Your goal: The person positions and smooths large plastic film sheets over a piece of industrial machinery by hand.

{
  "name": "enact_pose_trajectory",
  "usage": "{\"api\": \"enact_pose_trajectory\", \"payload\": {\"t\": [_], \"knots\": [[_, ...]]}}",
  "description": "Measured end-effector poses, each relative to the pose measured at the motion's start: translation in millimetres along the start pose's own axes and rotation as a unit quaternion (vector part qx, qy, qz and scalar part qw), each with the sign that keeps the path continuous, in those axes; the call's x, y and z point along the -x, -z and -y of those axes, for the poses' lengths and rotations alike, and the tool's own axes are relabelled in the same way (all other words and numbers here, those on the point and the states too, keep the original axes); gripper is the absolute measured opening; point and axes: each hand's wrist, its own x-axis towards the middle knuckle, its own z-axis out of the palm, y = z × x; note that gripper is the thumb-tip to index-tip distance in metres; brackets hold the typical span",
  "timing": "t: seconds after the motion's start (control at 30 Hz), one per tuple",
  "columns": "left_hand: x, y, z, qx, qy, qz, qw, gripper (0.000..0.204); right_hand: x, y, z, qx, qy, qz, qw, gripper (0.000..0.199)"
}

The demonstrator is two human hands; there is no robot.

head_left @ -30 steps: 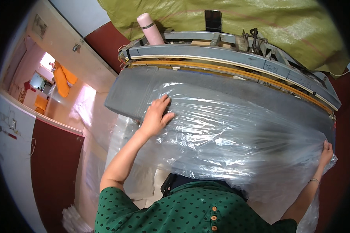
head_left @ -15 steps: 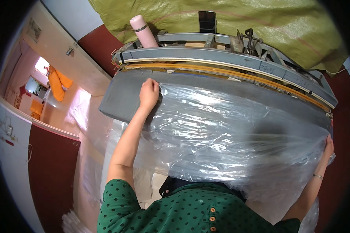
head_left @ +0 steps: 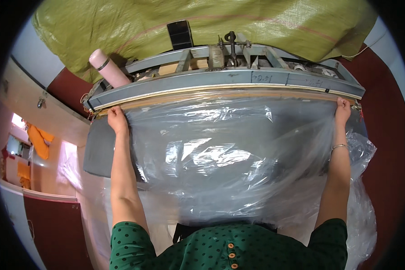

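Observation:
A wide sheet of clear plastic film [head_left: 220,153] stretches between my two hands over a grey padded bench [head_left: 99,153]. Closed on the film's far left corner is my left hand [head_left: 117,120], above the bench's left part. My right hand [head_left: 342,113] pinches the far right corner near the right end of the machine. The film's far edge runs along the orange-brown strip at the base of a long grey metal frame [head_left: 202,82]. Loose film bunches beside my right forearm and hangs toward my body.
A pink thermos [head_left: 108,68] leans in the frame's left end. A black phone [head_left: 180,35] stands behind it against a yellow-green tarp [head_left: 265,27]. A dark metal clamp [head_left: 231,47] rises mid-frame. A door [head_left: 47,96] with a handle stands at left.
Both hands have moved forward, the right one farthest, bringing the film's far edge up to the metal frame. The view has turned, so the frame sits more level and farther left.

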Motion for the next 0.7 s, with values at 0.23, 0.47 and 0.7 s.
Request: {"api": "enact_pose_trajectory", "payload": {"t": [0.23, 0.47, 0.7], "knots": [[1, -2, -6, 0.120, 0.076, 0.013, 0.990, 0.012, -9, 9, -8, 0.023, -0.013, -0.019, 0.999, 0.018], [-18, 8, -1, 0.050, 0.089, -0.085, 0.991, 0.012, -6, 10, 36, -0.074, -0.095, -0.002, 0.993, 0.019], [9, 55, -59, 0.153, 0.087, 0.279, 0.944, 0.005, 26, 98, 112, 0.020, 0.097, 0.028, 0.995, 0.036]]}}
